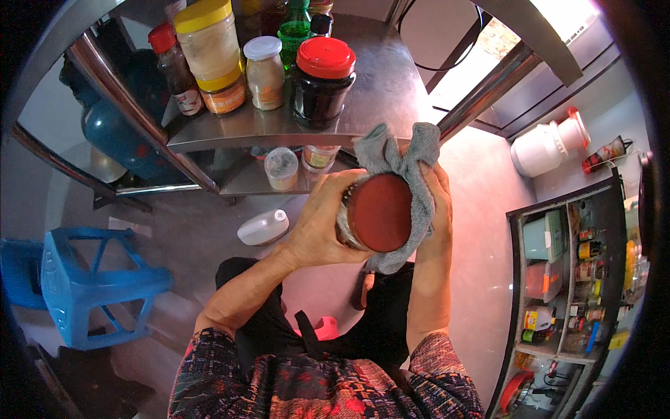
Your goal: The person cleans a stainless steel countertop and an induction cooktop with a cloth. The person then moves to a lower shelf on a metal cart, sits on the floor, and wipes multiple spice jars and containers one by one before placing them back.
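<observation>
Both my hands grip one red-lidded jar (379, 211): left hand (322, 222) steadies it, right hand (434, 209) wipes with a grey cloth (399, 155); turning it probably comes next.

A kitchen: condiment jars (321, 77) crowd a steel shelf (391, 84), a gas cylinder (115, 136) beside it.

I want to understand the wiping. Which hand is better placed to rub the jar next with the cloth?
Probably the right hand: the grey cloth lies between it and the jar. The left hand grips the jar's other side bare, so it seems better for holding it steady.
</observation>
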A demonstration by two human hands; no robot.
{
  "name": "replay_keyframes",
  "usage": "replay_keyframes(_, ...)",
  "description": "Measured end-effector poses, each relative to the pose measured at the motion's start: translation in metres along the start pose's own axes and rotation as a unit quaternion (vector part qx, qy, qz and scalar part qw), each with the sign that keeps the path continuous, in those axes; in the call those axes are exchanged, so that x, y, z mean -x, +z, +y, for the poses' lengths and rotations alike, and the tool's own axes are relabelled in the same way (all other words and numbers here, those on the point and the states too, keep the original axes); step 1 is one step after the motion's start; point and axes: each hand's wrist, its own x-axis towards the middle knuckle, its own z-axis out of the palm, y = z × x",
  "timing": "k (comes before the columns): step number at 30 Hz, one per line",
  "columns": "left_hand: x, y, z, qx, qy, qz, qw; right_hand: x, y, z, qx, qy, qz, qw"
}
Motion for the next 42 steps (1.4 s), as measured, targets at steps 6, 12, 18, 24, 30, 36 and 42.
replay_keyframes(6, -0.002, -0.005, 0.002, 0.163, -0.077, 0.028, 0.983, 0.017, 0.015, 0.019, 0.115, -0.179, 0.014, 0.977)
replay_keyframes(12, -0.003, -0.010, 0.001, 0.258, -0.108, 0.157, 0.947, 0.039, 0.040, 0.028, 0.489, -0.452, 0.005, 0.746)
replay_keyframes(18, 0.006, -0.034, -0.006, 0.240, -0.132, 0.146, 0.951, 0.049, 0.043, 0.009, 0.453, -0.456, -0.008, 0.766)
replay_keyframes(24, 0.010, -0.028, 0.001, 0.256, -0.086, 0.135, 0.953, 0.021, 0.059, 0.024, 0.411, -0.354, 0.070, 0.837)
replay_keyframes(30, 0.012, -0.040, -0.004, 0.197, -0.071, 0.135, 0.968, 0.013, 0.044, 0.043, 0.139, -0.118, 0.044, 0.982)
replay_keyframes(36, 0.017, -0.043, -0.008, 0.263, -0.113, 0.177, 0.942, 0.014, 0.034, 0.081, -0.198, 0.148, 0.058, 0.967)
replay_keyframes(42, 0.014, -0.047, -0.012, 0.270, -0.133, 0.211, 0.930, 0.024, 0.035, 0.067, 0.000, 0.088, 0.217, 0.972)
